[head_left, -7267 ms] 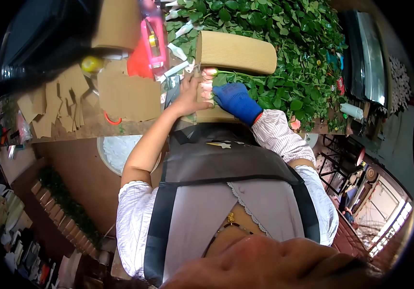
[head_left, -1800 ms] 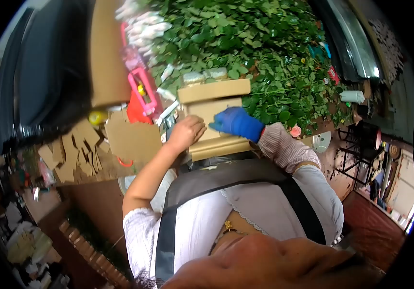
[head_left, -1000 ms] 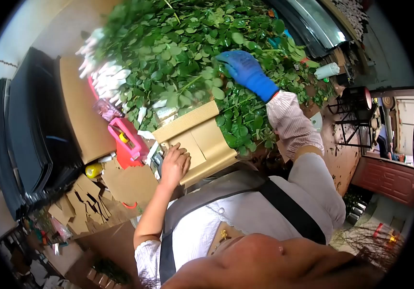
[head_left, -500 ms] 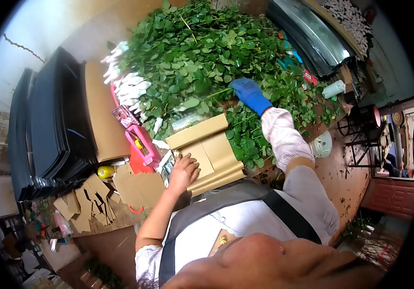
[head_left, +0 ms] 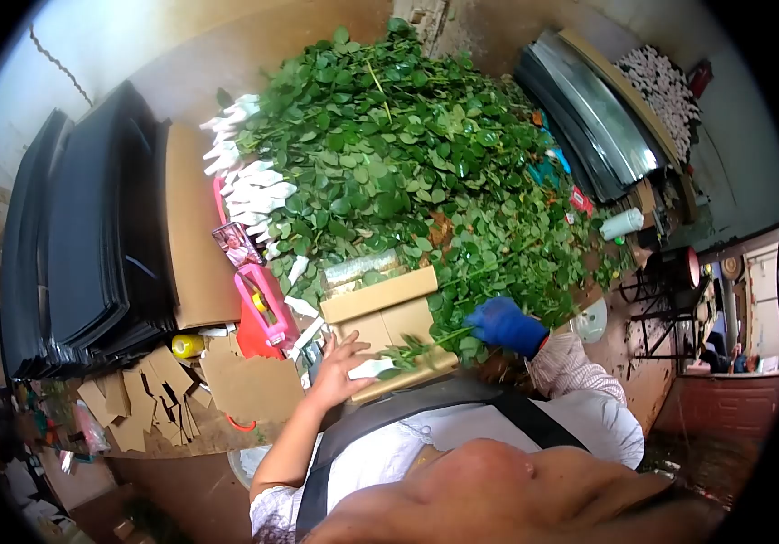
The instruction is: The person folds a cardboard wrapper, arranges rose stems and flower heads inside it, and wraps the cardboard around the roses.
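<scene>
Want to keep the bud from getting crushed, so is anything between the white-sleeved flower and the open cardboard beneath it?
Nothing visible stands between the white-sleeved flower and the open cardboard under it. The left hand is right beside the flower, and the raised flap lies beyond it, not in between.

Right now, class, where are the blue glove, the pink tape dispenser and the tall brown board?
Blue glove (head_left: 509, 326): head view, back of the glove.
Pink tape dispenser (head_left: 277, 335): head view, lower end.
Tall brown board (head_left: 199, 227): head view, middle.
</scene>
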{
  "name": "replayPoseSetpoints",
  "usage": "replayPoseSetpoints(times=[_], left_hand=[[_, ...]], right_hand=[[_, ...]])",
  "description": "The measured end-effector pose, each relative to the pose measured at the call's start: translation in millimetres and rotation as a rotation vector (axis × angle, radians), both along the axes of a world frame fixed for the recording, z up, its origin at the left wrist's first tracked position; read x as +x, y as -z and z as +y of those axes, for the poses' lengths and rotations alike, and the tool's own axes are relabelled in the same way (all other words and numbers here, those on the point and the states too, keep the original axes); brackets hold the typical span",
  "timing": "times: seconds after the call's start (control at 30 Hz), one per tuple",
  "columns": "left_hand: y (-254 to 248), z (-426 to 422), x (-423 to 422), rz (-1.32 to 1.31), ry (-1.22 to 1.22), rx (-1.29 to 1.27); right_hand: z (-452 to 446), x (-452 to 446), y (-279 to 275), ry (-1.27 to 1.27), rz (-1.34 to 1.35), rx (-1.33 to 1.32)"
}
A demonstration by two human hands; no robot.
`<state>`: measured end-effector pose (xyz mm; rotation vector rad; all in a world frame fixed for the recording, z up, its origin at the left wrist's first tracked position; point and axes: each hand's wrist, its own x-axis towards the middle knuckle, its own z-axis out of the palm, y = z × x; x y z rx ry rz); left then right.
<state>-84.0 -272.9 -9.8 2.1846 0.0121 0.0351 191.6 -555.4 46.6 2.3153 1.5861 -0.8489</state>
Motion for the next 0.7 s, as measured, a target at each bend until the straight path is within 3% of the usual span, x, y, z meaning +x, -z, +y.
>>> replayPoseSetpoints(times=[0.1, 0.13, 0.17, 0.3, 0.37, 0.47, 0.57, 0.6, 0.7], left_hand=[[-9, 0, 4, 0.021, -0.015, -0.023], [-13, 1, 5, 0.028, -0.011, -0.016], [-10, 2, 5, 0.013, 0.012, 0.035], [-9, 4, 6, -0.002, 0.052, 0.038], [-3, 2, 6, 0.027, 0.056, 0.080], [-4, -1, 7, 0.106, 0.058, 0.124], [5, 0, 4, 0.109, 0.044, 0.057], [18, -3, 1, 0.127, 0.000, 0.016], [24, -3, 2, 0.146, -0.043, -0.027]], right_hand=[[32, 43, -53, -0.139, 0.183, 0.065], [64, 60, -87, -0.086, 0.223, -0.080], [94, 83, -101, -0.077, 0.182, -0.024], [234, 187, -90, -0.064, -0.160, 0.756], [314, 225, -78, -0.126, -0.403, 0.794], [411, 255, -63, -0.178, -0.844, 0.439], [475, 293, -13, 0.010, -0.874, 0.357], [480, 308, 16, -0.069, -0.958, 0.585], [480, 307, 24, -0.069, -0.787, 0.387]])
